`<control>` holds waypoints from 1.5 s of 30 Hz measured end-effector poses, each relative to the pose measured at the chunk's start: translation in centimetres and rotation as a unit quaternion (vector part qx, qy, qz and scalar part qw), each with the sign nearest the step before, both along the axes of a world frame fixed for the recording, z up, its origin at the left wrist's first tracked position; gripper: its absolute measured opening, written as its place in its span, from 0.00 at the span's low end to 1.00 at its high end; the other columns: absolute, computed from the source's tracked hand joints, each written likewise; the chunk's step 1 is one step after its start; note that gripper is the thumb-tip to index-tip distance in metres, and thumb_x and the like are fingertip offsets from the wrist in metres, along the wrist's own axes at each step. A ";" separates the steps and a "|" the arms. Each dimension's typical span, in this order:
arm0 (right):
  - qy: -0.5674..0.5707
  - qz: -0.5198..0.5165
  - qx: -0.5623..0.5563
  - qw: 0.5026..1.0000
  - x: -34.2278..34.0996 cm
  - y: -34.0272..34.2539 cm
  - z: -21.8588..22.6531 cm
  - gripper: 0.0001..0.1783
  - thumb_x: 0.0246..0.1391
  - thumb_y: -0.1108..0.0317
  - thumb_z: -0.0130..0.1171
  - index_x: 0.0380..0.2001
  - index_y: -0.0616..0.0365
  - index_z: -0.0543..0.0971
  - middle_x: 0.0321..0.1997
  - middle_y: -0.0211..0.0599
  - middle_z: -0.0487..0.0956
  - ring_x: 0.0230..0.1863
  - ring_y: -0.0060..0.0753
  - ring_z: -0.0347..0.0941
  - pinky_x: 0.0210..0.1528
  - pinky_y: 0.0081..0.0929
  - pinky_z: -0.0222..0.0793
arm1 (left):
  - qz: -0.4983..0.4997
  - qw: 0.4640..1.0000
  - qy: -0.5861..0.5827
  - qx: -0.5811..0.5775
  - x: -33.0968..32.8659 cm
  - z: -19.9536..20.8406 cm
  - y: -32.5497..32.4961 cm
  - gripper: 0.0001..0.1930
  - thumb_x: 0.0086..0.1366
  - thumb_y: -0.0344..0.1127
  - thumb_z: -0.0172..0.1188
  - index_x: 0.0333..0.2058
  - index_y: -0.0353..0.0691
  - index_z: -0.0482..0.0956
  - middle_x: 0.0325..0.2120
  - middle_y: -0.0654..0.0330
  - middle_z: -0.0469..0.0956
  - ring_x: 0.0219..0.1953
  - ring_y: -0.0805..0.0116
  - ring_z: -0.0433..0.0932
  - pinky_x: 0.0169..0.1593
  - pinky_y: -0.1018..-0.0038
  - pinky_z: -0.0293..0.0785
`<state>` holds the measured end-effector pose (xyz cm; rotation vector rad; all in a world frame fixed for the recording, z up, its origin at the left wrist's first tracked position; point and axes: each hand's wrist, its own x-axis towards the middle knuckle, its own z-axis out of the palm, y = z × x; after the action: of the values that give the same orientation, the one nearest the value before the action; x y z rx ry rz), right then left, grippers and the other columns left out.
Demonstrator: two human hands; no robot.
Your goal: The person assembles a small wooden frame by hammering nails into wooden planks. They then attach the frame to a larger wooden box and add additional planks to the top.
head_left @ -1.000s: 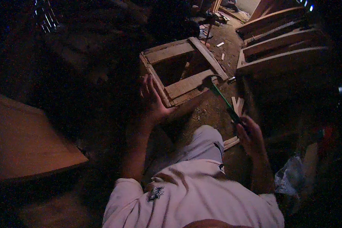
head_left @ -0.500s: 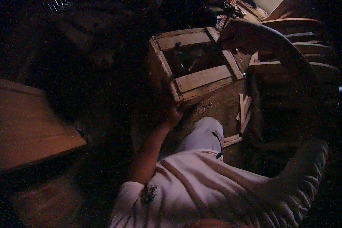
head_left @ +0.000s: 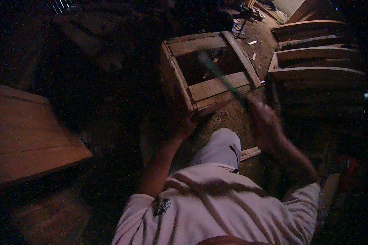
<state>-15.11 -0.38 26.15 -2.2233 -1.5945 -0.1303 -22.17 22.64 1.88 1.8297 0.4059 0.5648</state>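
A box-like wooden frame [head_left: 218, 87] with an open middle stands tilted in front of me. My left hand [head_left: 188, 124] grips its near lower corner; the fingertips are in shadow behind the wood. At the right of the frame, my right hand [head_left: 263, 114] is closed round the end of a long green-handled tool, seemingly a hammer [head_left: 221, 75]. Motion blurs both the hand and the tool. The tool's pale head appears over the frame's opening, and I cannot tell whether it touches anything.
Several curved wooden pieces [head_left: 315, 51] stand in a row at the right. A broad wooden panel [head_left: 32, 130] lies at the left. Wood strips [head_left: 249, 153] rest by my knee, and shavings litter the ground [head_left: 223, 118]. Something red [head_left: 348, 167] shows at the lower right. The surroundings are very dark.
My right arm has swung back from the frame's far right corner toward me, bringing the green-handled tool into sight. The left hand and the frame have barely moved.
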 end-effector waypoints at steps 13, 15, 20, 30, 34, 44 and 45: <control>0.057 -0.113 0.010 0.992 -0.7 0.8 -6.6 0.24 0.58 0.79 0.56 0.59 0.64 0.71 0.46 0.55 0.79 0.43 0.56 0.80 0.40 0.38 0.79 | -0.005 1.000 0.005 -0.005 2.2 -2.4 1.4 0.54 0.55 0.59 0.69 0.68 0.32 0.50 0.67 0.42 0.56 0.68 0.46 0.57 0.69 0.52 0.53; 0.076 -0.108 -0.009 0.991 -0.4 0.5 -7.0 0.25 0.57 0.80 0.57 0.59 0.63 0.71 0.45 0.55 0.80 0.41 0.56 0.80 0.38 0.39 0.79 | -0.003 1.000 0.005 -0.005 2.3 -2.6 1.8 0.54 0.55 0.59 0.69 0.68 0.32 0.50 0.67 0.42 0.56 0.68 0.46 0.57 0.69 0.53 0.54; 0.037 -0.083 0.120 0.989 -1.0 -0.7 -8.6 0.26 0.56 0.79 0.58 0.60 0.62 0.71 0.41 0.52 0.79 0.36 0.55 0.79 0.34 0.41 0.78 | -0.002 1.000 0.004 -0.004 1.7 -3.7 2.3 0.53 0.57 0.59 0.68 0.68 0.32 0.50 0.67 0.42 0.57 0.68 0.47 0.58 0.69 0.53 0.54; 0.069 -0.085 0.032 0.994 -2.8 -1.8 -10.6 0.28 0.55 0.79 0.58 0.60 0.62 0.71 0.43 0.52 0.79 0.37 0.54 0.80 0.35 0.40 0.77 | 0.034 0.999 -0.016 -0.002 -2.7 -7.2 2.4 0.51 0.59 0.59 0.66 0.68 0.32 0.50 0.66 0.42 0.59 0.67 0.47 0.60 0.68 0.53 0.55; 0.076 -0.054 0.123 0.988 -6.4 -2.0 -10.6 0.26 0.55 0.80 0.58 0.59 0.63 0.70 0.42 0.53 0.79 0.37 0.55 0.80 0.37 0.40 0.77 | 0.054 0.998 -0.022 0.020 -5.4 -7.3 1.9 0.50 0.60 0.59 0.65 0.68 0.32 0.50 0.66 0.42 0.60 0.67 0.48 0.60 0.68 0.54 0.56; 0.120 -0.429 0.216 0.869 -24.1 -14.8 -25.9 0.18 0.55 0.74 0.62 0.50 0.63 0.75 0.37 0.54 0.81 0.37 0.53 0.81 0.38 0.40 0.75 | 0.106 0.881 -0.049 0.459 -21.4 8.1 3.4 0.55 0.57 0.61 0.68 0.69 0.32 0.47 0.66 0.42 0.59 0.70 0.44 0.54 0.71 0.51 0.51; 0.166 -0.490 0.221 0.827 -26.7 -16.9 -29.1 0.18 0.54 0.70 0.64 0.47 0.64 0.76 0.38 0.54 0.81 0.36 0.52 0.81 0.38 0.40 0.74 | 0.088 0.873 0.011 0.480 -23.7 9.4 3.6 0.56 0.56 0.61 0.68 0.69 0.32 0.47 0.66 0.41 0.59 0.70 0.43 0.55 0.71 0.51 0.51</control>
<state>-41.80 -17.28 -2.98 -2.2653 -0.0981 -0.3277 -45.89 26.21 11.25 2.7683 0.3263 0.9862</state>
